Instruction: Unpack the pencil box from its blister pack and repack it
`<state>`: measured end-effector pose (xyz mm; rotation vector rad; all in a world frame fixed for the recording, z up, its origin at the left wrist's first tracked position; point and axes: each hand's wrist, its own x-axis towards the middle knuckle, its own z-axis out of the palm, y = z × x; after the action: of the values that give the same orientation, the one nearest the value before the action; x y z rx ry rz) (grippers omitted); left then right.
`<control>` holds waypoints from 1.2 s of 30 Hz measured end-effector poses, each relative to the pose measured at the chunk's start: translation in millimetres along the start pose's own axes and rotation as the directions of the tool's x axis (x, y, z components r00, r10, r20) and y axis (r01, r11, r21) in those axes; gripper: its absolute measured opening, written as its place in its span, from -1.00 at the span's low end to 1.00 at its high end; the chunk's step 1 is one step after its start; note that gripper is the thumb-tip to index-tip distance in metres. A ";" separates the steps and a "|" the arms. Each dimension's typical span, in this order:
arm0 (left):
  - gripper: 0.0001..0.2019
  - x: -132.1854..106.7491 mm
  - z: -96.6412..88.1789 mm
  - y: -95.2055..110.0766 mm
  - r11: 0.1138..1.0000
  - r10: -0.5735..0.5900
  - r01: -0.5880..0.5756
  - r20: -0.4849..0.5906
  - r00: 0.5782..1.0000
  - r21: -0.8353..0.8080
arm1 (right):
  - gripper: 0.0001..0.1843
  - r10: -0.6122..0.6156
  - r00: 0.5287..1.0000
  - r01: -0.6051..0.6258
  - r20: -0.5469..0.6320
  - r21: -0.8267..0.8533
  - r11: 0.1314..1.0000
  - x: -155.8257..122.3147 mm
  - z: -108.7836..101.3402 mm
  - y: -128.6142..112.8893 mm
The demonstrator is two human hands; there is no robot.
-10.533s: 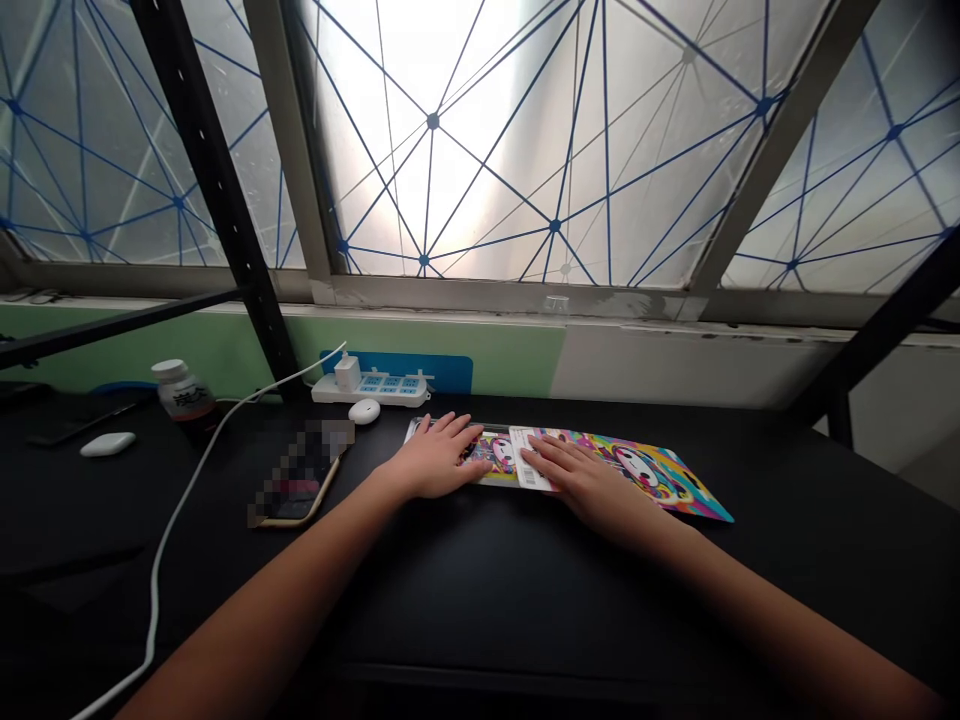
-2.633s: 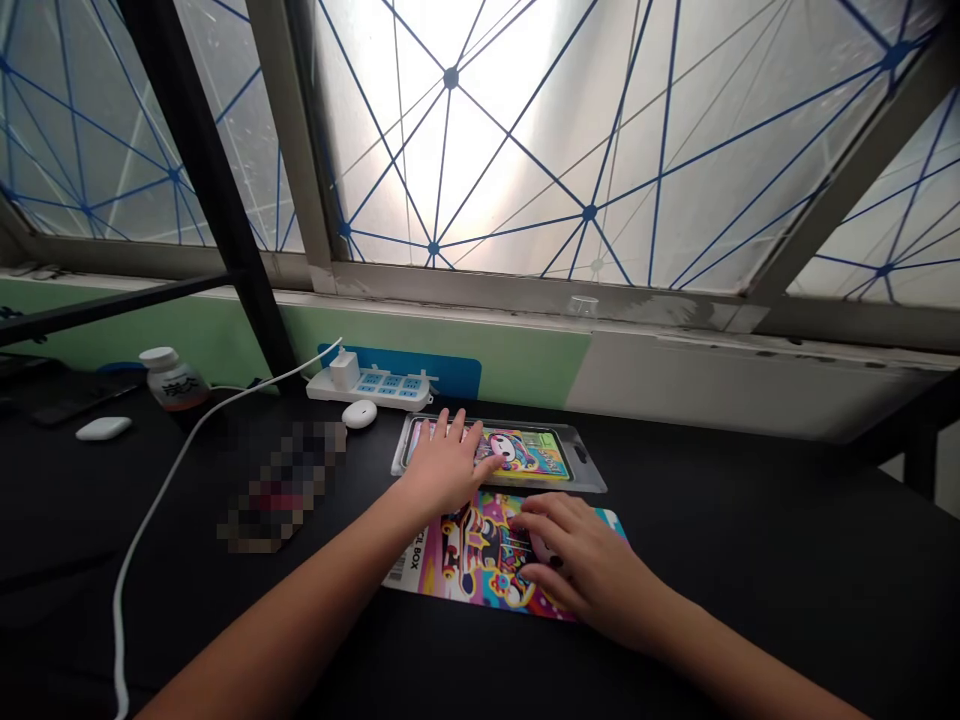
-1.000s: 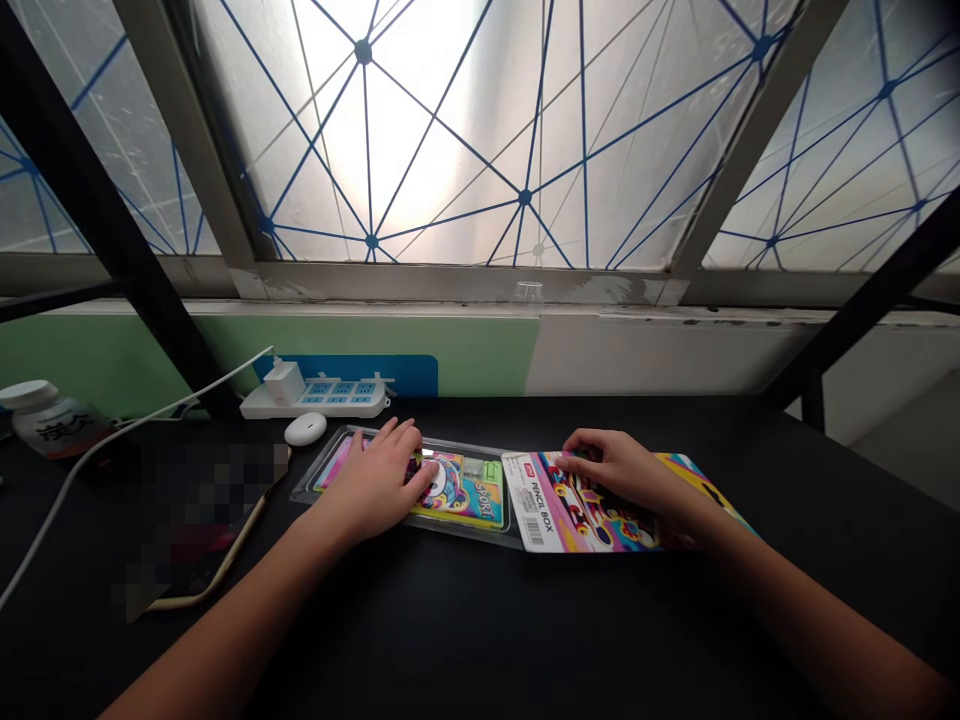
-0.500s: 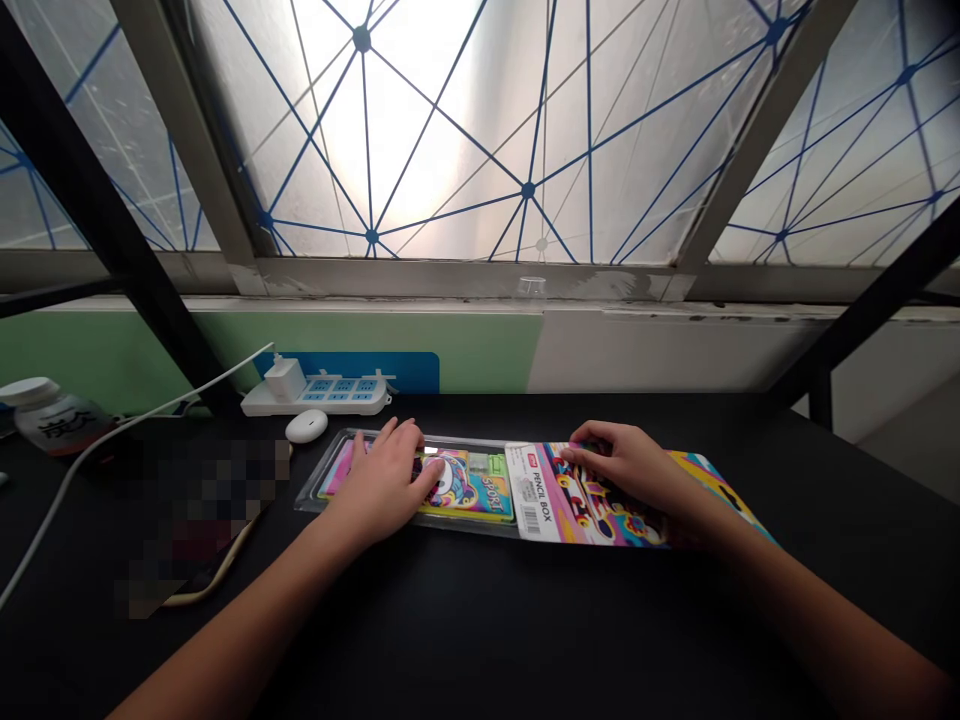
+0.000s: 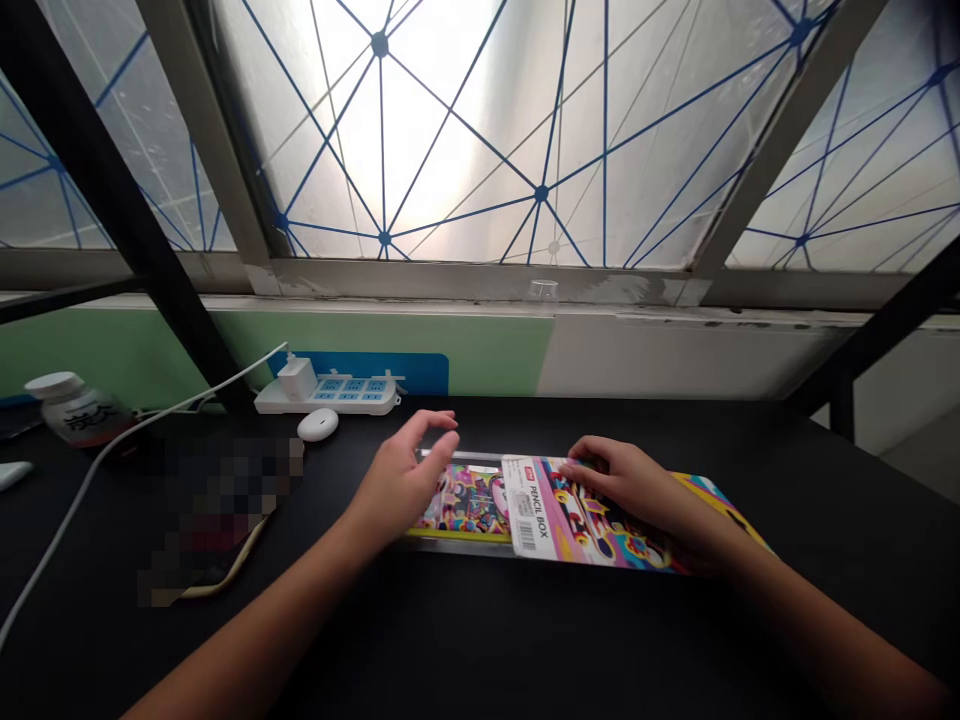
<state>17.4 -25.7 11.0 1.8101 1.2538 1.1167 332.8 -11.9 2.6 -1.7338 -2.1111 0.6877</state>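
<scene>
My left hand (image 5: 403, 475), thumb and fingers parted; flat multicolour case (image 5: 474, 500) in clear plastic tray (image 5: 480, 548) just right of it. My right hand (image 5: 619, 482) curled on multicolour printed card (image 5: 589, 525) beneath it, pinch unclear.

The printed card (image 5: 589, 525) mixes white, pink and blue; the box (image 5: 471, 502) seems busily multicoloured.
</scene>
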 end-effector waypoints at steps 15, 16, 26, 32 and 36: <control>-0.56 7.0 1.4 -23.7 0.994 0.065 -0.072 -0.090 0.994 -0.078 | -0.30 -0.111 0.957 0.139 0.266 -0.090 0.986 16.3 -11.9 -28.2; -0.54 7.5 1.2 -24.7 0.995 0.070 -0.076 -0.088 0.994 -0.069 | -0.33 -0.145 0.951 0.186 0.273 -0.130 0.974 20.9 -4.2 -43.5; -0.71 8.1 -12.9 -25.6 0.922 0.140 -0.175 0.126 0.982 0.345 | -0.63 -0.409 0.900 0.433 0.149 -0.402 0.807 49.5 58.7 -137.9; -0.60 6.6 -12.0 -23.7 0.810 0.183 -0.254 0.183 0.966 0.529 | -0.53 -0.340 0.940 0.300 -0.029 -0.406 0.863 12.8 32.7 -67.9; -0.59 5.0 -8.9 -12.4 0.653 0.387 -0.409 0.184 0.904 0.638 | -0.51 -0.261 0.929 0.168 -0.262 -0.329 0.929 -7.9 3.8 -22.5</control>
<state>5.5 -16.5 5.4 2.7498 1.3801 0.8959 314.0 -23.5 12.3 -1.5868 -2.2228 0.0302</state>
